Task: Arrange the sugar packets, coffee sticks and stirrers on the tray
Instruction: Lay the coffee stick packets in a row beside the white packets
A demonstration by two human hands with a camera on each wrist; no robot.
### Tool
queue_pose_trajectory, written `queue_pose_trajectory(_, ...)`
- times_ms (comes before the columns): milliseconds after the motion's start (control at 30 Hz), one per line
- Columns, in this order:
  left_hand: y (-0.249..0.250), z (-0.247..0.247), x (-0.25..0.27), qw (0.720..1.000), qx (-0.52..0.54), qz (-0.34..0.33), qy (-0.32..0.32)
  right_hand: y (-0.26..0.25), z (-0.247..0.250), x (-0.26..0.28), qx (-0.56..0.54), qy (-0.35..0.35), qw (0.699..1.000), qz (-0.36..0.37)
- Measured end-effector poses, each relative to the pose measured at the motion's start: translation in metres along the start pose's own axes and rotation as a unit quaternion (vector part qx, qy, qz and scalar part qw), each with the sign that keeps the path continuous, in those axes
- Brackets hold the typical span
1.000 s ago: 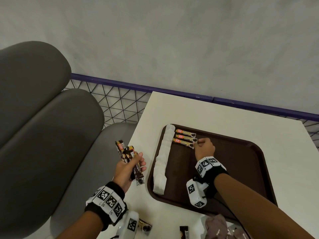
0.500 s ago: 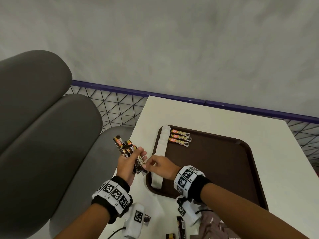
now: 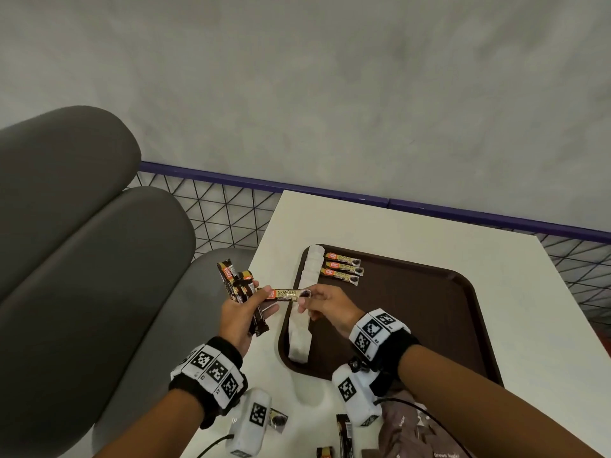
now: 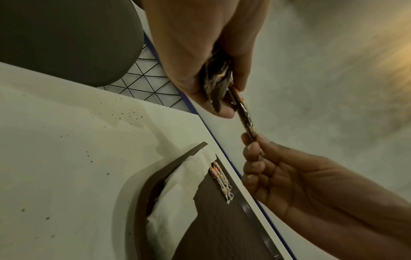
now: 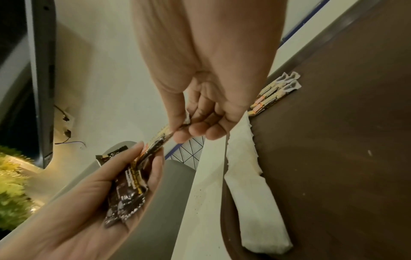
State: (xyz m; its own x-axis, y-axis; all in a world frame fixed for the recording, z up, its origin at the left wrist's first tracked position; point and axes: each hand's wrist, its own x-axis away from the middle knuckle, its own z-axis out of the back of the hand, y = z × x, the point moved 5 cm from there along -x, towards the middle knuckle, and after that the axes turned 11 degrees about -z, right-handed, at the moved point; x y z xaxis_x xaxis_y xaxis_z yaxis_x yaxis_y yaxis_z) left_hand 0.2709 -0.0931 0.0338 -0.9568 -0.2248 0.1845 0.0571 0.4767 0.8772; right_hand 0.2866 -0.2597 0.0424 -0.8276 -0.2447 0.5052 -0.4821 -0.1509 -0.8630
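your right hand (image 3: 325, 302) pinches one coffee stick (image 3: 287, 293) by its end; your left hand (image 3: 243, 314) grips a bundle of sticks (image 3: 238, 285).

The right hand (image 3: 325, 304) pinches one end of a stick (image 3: 285, 294) whose other end lies in the left hand (image 3: 243, 320), among the bundle (image 3: 238, 292) held there. Right of that grip and below it sits the tray (image 3: 429, 325) on the table (image 3: 545, 325), a row of packets (image 3: 304, 312) along its left rim directly under the pinch. Beyond the pinch, three sticks (image 3: 342, 268) lie side by side just right of the row's far end.
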Motion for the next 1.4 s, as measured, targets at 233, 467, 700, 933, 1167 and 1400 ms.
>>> queue_pose_trajectory(233,-0.012,-0.005,-0.001,1.0,-0.015,0.025,-0.006,0.005,0.02,0.002,-0.036,0.055,0.998,0.006)
queue_pose_trajectory(467,-0.021,-0.011,-0.006,0.999,-0.025,0.041,-0.018,0.002,0.053,-0.005,-0.087,0.113,0.99,0.014)
queue_pose_trajectory(700,-0.026,0.006,-0.015,0.997,-0.052,0.062,0.001,0.037,0.107,-0.016,-0.215,0.258,0.939,-0.069)
queue_pose_trajectory(933,-0.033,0.019,-0.016,0.994,-0.077,0.081,-0.008,0.062,0.112,-0.036,-0.205,0.282,0.921,-0.175)
queue_pose_trajectory(1167,-0.036,0.023,-0.015,0.991,-0.095,0.086,-0.038,0.052,0.118,-0.046,0.099,0.364,0.908,-0.182)
queue_pose_trajectory(1400,-0.04,0.027,-0.016,0.989,-0.096,0.107,-0.026,0.045,0.115,-0.048,0.114,0.372,0.898,-0.205)
